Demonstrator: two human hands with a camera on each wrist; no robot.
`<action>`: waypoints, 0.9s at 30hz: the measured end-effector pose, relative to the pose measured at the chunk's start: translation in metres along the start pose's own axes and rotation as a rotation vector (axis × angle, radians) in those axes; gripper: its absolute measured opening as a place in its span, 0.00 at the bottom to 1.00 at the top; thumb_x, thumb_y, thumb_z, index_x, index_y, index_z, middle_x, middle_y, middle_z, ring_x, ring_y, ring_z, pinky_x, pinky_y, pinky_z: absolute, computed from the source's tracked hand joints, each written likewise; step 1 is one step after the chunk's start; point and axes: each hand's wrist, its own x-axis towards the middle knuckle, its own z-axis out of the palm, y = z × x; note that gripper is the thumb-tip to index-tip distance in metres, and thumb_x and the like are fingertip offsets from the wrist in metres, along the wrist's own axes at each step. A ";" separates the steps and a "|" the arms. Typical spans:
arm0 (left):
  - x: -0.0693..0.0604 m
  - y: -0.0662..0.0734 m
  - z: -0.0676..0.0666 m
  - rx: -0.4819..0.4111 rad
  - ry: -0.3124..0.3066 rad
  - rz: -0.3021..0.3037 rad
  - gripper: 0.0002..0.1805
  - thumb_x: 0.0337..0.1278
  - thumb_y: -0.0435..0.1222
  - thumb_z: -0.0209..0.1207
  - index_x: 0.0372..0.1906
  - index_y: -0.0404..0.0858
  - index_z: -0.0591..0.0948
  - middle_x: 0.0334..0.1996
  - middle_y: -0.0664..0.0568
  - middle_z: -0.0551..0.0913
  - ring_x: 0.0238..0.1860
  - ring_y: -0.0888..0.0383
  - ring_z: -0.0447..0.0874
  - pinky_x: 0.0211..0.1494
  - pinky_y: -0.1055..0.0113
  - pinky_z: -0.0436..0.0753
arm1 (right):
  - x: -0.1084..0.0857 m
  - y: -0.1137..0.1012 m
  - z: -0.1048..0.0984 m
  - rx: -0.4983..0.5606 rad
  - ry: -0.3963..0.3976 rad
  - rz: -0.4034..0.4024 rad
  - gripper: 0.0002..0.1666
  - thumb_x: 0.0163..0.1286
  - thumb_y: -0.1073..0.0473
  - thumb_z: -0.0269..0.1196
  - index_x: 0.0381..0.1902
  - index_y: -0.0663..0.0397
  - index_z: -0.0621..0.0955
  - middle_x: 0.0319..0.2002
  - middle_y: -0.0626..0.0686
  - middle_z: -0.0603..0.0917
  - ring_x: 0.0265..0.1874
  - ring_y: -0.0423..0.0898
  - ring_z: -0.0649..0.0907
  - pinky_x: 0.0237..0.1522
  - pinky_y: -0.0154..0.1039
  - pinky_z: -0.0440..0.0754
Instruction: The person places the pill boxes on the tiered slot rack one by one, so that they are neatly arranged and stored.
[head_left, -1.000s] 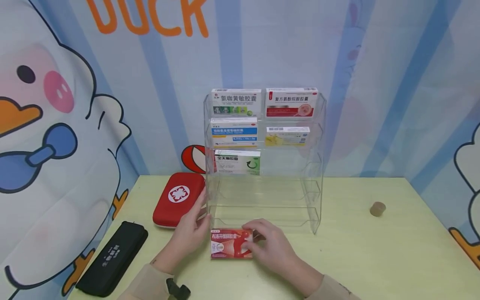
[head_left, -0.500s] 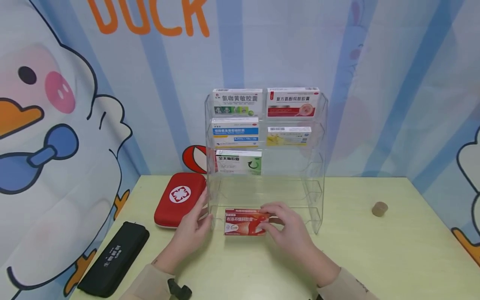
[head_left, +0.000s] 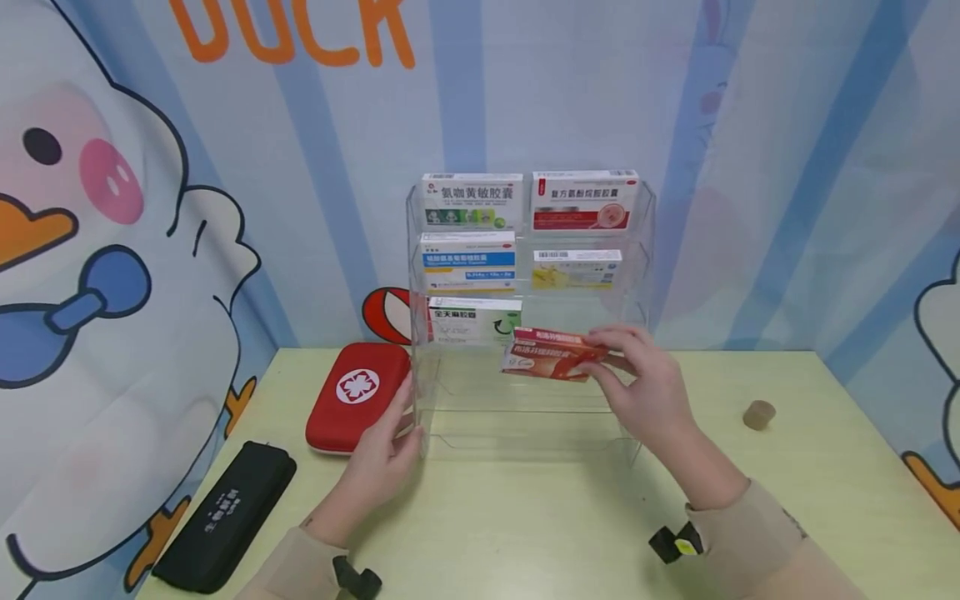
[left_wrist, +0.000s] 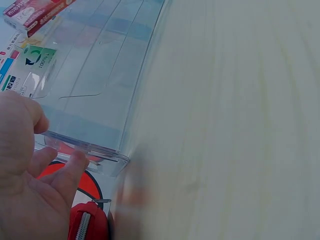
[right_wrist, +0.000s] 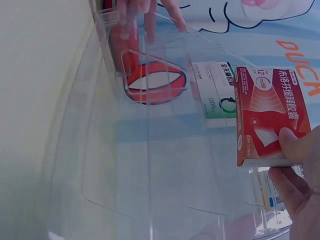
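My right hand pinches a red medicine box by its right end, thumb on the printed front. In the head view the box is slightly tilted, in front of the clear tiered display rack and right of a green-and-white medicine box in the third tier. The right wrist view shows the red medicine box close up, partly covering the green-and-white one. My left hand holds the rack's lower left side; in the left wrist view thumb and fingers lie either side of its edge.
Upper tiers hold a green-striped box, a red-and-white box, a blue-and-white box and a yellow-and-white box. A red first-aid case and black zip case lie left. Right stands a small brown cylinder.
My right hand has lifted the red medicine box from the table before the rack, up and to the right, to about third-tier height. The left hand has stayed at the rack's side.
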 end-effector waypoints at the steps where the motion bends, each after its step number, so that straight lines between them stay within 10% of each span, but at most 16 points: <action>1: 0.000 0.000 0.000 0.001 0.001 0.003 0.53 0.77 0.31 0.63 0.92 0.63 0.47 0.89 0.47 0.62 0.81 0.37 0.75 0.73 0.45 0.85 | 0.005 0.001 -0.004 0.000 0.021 -0.008 0.23 0.59 0.78 0.78 0.53 0.66 0.88 0.54 0.62 0.87 0.55 0.44 0.89 0.57 0.21 0.87; 12: -0.001 -0.001 -0.001 0.004 -0.001 -0.015 0.54 0.77 0.32 0.64 0.91 0.66 0.46 0.89 0.48 0.62 0.82 0.38 0.74 0.73 0.45 0.85 | 0.045 0.012 -0.020 -0.077 0.130 -0.012 0.17 0.66 0.78 0.74 0.52 0.69 0.88 0.55 0.63 0.86 0.56 0.58 0.88 0.62 0.16 0.81; 20: -0.001 -0.001 0.000 0.007 -0.005 -0.025 0.54 0.77 0.33 0.64 0.91 0.68 0.46 0.89 0.50 0.62 0.83 0.38 0.73 0.73 0.45 0.85 | 0.046 0.023 -0.017 -0.277 0.042 0.002 0.16 0.68 0.74 0.74 0.52 0.63 0.88 0.54 0.62 0.87 0.52 0.60 0.89 0.52 0.57 0.95; 27: 0.000 0.000 0.000 0.003 -0.006 -0.023 0.54 0.77 0.33 0.63 0.91 0.66 0.46 0.88 0.49 0.62 0.83 0.38 0.72 0.73 0.44 0.84 | 0.045 0.023 -0.014 -0.348 -0.041 -0.019 0.14 0.68 0.71 0.75 0.51 0.58 0.89 0.52 0.59 0.89 0.49 0.61 0.91 0.52 0.61 0.93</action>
